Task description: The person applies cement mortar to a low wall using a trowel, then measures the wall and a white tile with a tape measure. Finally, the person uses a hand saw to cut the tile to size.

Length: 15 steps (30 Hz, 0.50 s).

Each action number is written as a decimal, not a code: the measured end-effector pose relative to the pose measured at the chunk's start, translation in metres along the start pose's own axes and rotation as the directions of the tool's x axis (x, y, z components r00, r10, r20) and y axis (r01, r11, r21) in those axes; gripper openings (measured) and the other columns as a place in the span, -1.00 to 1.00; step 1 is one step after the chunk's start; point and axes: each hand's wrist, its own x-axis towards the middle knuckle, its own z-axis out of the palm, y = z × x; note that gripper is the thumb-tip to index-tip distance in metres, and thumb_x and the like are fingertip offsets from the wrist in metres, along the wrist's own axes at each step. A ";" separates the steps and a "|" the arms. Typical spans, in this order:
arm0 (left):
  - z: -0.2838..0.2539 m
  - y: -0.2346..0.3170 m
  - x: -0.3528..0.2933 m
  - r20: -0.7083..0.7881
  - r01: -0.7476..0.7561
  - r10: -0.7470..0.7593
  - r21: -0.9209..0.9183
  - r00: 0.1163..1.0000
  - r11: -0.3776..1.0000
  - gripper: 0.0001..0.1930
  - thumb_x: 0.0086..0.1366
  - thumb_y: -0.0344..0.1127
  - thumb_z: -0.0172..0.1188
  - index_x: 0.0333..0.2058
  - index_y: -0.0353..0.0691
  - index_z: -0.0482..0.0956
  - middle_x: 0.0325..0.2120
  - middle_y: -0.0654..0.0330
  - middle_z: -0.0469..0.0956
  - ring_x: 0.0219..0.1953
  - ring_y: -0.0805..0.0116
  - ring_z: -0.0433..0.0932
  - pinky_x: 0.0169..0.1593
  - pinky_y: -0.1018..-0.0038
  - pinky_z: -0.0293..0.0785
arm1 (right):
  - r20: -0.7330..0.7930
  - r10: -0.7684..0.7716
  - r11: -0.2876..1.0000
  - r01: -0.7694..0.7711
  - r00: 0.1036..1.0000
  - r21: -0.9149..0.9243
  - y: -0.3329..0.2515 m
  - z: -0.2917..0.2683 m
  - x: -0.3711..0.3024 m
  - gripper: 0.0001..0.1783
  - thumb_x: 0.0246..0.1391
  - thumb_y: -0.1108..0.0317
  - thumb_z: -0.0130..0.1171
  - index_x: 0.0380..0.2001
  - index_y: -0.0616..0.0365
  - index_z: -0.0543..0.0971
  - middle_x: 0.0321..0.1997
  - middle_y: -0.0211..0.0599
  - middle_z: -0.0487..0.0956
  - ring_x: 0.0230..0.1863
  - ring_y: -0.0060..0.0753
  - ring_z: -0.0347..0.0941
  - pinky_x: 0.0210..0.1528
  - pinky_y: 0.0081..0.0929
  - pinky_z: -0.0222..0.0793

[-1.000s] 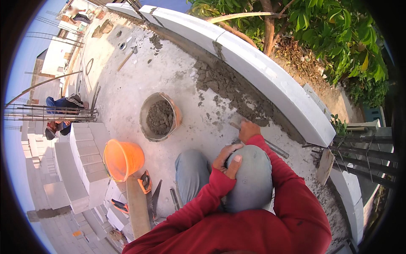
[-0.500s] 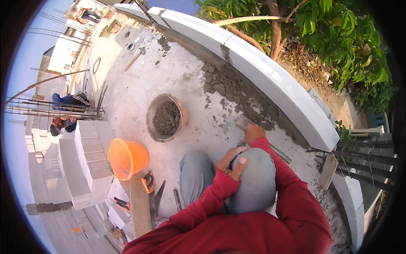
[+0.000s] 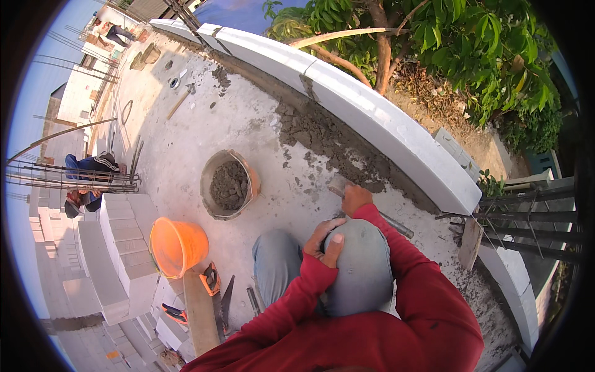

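My right hand (image 3: 357, 199) is closed around a trowel, its grey, mortar-smeared blade (image 3: 338, 185) held low over the concrete floor. Just beyond it, a strip of wet grey mortar (image 3: 322, 137) lies along the foot of a low white block wall (image 3: 372, 118). My left hand (image 3: 325, 243) rests on my bent right knee (image 3: 359, 263), thumb and fingers apart, with no tool in it. A bucket (image 3: 253, 181) partly filled with mortar stands on the floor ahead and to the left of my hands. A metal bar (image 3: 398, 225) lies beside my right forearm.
An orange bucket (image 3: 197, 242), two orange-handled handsaws (image 3: 211, 279) (image 3: 175, 314) and a board (image 3: 201, 310) are at left. Stacked white blocks (image 3: 127, 242) and rebar (image 3: 80, 177) stand farther left, near a person (image 3: 93, 164). A hammer (image 3: 180, 102) lies farther ahead. Rebar (image 3: 533, 217) juts out at right.
The whole view has shifted slightly, so the floor and buckets sit farther left. My right hand still holds the trowel near the mortar, and my left hand stays on the knee.
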 end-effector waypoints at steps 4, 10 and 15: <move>-0.001 0.001 -0.001 0.002 0.008 -0.008 0.002 1.000 1.000 -0.66 0.46 -0.23 0.13 0.07 -0.32 0.57 -0.04 0.13 0.60 0.05 0.36 0.51 0.22 0.41 0.35 | -0.012 -0.007 1.000 0.007 1.000 0.001 0.000 0.002 0.000 -0.75 0.01 0.35 0.22 -0.24 0.23 0.59 -0.29 0.14 0.68 -0.21 0.22 0.66 -0.12 0.08 0.57; 0.000 0.007 -0.001 0.002 0.014 -0.014 0.002 1.000 1.000 -0.66 0.46 -0.22 0.14 0.07 -0.32 0.57 -0.05 0.14 0.60 0.05 0.36 0.52 0.21 0.41 0.36 | -0.004 -0.004 1.000 0.004 1.000 -0.006 -0.003 -0.001 -0.001 -0.73 0.01 0.36 0.22 -0.20 0.24 0.58 -0.27 0.15 0.68 -0.20 0.22 0.66 -0.10 0.07 0.57; -0.001 0.005 -0.001 0.003 0.009 -0.009 0.000 1.000 1.000 -0.66 0.46 -0.22 0.15 0.07 -0.31 0.57 -0.05 0.13 0.61 0.05 0.34 0.52 0.21 0.41 0.36 | 0.007 -0.005 1.000 0.005 1.000 -0.006 -0.002 0.000 -0.001 -0.72 0.00 0.36 0.23 -0.19 0.22 0.59 -0.24 0.13 0.68 -0.17 0.22 0.65 -0.08 0.06 0.57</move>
